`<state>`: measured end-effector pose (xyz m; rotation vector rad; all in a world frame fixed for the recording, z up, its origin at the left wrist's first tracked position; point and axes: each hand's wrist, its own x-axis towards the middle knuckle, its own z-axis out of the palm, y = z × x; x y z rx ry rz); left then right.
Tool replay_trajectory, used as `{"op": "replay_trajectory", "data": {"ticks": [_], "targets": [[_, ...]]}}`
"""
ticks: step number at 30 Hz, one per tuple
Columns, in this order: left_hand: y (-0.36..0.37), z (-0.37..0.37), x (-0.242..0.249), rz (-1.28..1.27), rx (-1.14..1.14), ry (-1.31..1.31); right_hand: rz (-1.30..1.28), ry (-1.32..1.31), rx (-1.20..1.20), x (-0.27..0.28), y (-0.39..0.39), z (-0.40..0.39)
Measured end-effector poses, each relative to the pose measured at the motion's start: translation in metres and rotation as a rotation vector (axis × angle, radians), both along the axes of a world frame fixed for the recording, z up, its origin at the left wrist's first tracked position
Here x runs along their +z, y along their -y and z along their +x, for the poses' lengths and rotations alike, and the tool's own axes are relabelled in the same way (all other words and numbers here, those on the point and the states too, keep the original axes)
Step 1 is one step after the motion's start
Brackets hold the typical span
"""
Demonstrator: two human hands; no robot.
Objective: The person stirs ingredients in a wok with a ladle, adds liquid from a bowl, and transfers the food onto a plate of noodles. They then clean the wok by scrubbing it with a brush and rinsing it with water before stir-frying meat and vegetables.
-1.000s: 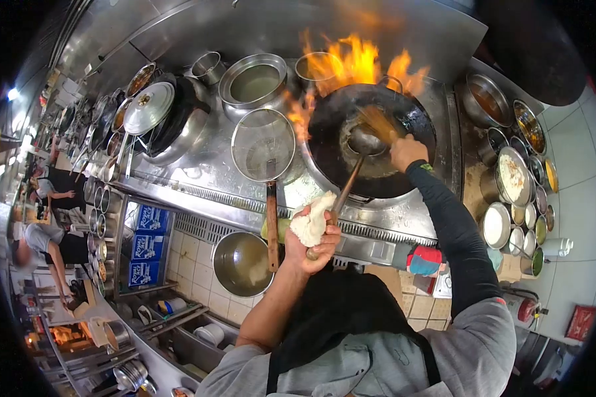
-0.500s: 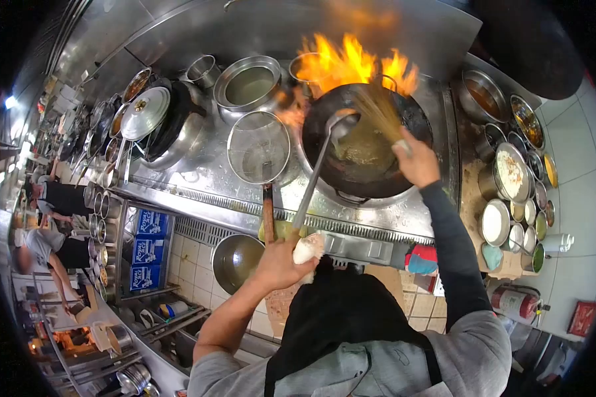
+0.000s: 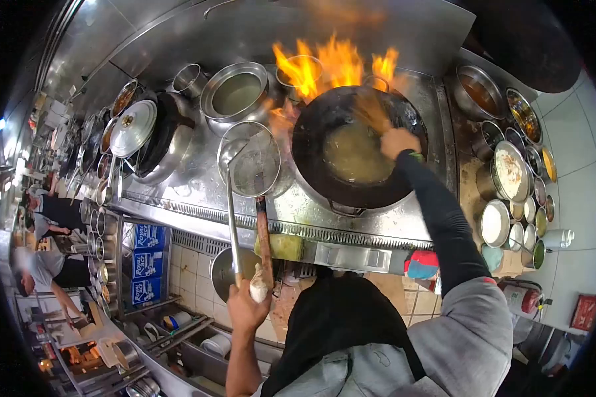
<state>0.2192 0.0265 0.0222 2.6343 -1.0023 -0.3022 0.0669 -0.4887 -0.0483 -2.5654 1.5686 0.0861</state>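
My left hand [image 3: 248, 306] is closed round the handle of a long ladle [image 3: 232, 221] and a whitish cloth [image 3: 259, 284]. The ladle's bowl lies over the round mesh strainer [image 3: 263, 159], whose wooden handle points toward me. In the large black wok [image 3: 308, 155], my right hand [image 3: 398, 141] grips a bamboo brush [image 3: 372, 112], its bristles against the far inner wall. Cloudy liquid sits in the wok's bottom. Flames [image 3: 338, 61] rise behind the wok.
A steel pot [image 3: 234, 91] of liquid and a lidded pan [image 3: 134, 129] stand left. Bowls of ingredients, including a white-filled one [image 3: 495, 223], line the right side. A green cloth [image 3: 288, 247] lies on the front edge. Two people [image 3: 53, 271] work far left.
The ladle has moved left, out of the wok and over the strainer, with my left hand. My right hand has shifted slightly left and up with the brush.
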Motion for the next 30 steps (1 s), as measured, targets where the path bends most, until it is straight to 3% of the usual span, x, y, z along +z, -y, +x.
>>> {"op": "replay_trajectory", "data": {"ticks": [2, 4, 6, 8, 10, 12, 14, 15, 18, 21, 25, 27, 28, 30], "targets": [[0.008, -0.006, -0.036, -0.074, 0.018, 0.041, 0.019, 0.031, 0.129, -0.046, -0.027, 0.038], [0.021, -0.017, -0.057, -0.033, 0.169, -0.062, 0.098, 0.277, 0.088, -0.027, -0.087, 0.044], [0.027, -0.024, -0.076, -0.038, 0.161, -0.025, 0.209, 0.243, 0.177, -0.007, -0.117, 0.017], [0.041, -0.036, -0.066, -0.040, 0.175, -0.127, 0.295, 0.035, 0.252, 0.028, -0.129, -0.026], [0.044, -0.045, -0.066, -0.086, 0.202, -0.231, 0.172, -0.031, 0.284, 0.026, -0.111, -0.073], [0.032, -0.044, -0.110, -0.163, 0.122, -0.240, 0.061, -0.224, 0.137, 0.031, -0.077, -0.086], [0.032, -0.045, -0.130, -0.321, 0.147, -0.691, -0.194, -0.082, 0.111, 0.003, -0.036, -0.078], [0.049, -0.051, -0.097, -0.391, 0.222, -0.903, -0.204, -0.021, 0.086, -0.013, -0.018, -0.061], [0.057, -0.054, -0.111, -0.474, 0.185, -0.967, -0.201, 0.140, 0.029, -0.036, -0.019, 0.017], [0.056, -0.053, -0.126, -0.460, 0.265, -1.079, 0.026, 0.352, 0.034, -0.037, -0.062, 0.061], [0.048, -0.056, -0.116, -0.492, 0.250, -1.006, 0.260, 0.313, 0.276, 0.008, -0.130, 0.006], [0.040, -0.064, -0.096, -0.309, 0.108, -0.170, 0.223, 0.158, 0.338, 0.023, -0.138, -0.048], [0.040, -0.063, -0.079, -0.311, 0.127, -0.163, 0.220, 0.047, 0.376, 0.026, -0.128, -0.072], [0.050, -0.062, -0.040, -0.304, 0.210, -0.614, 0.259, -0.122, 0.273, 0.041, -0.098, -0.072]]}}
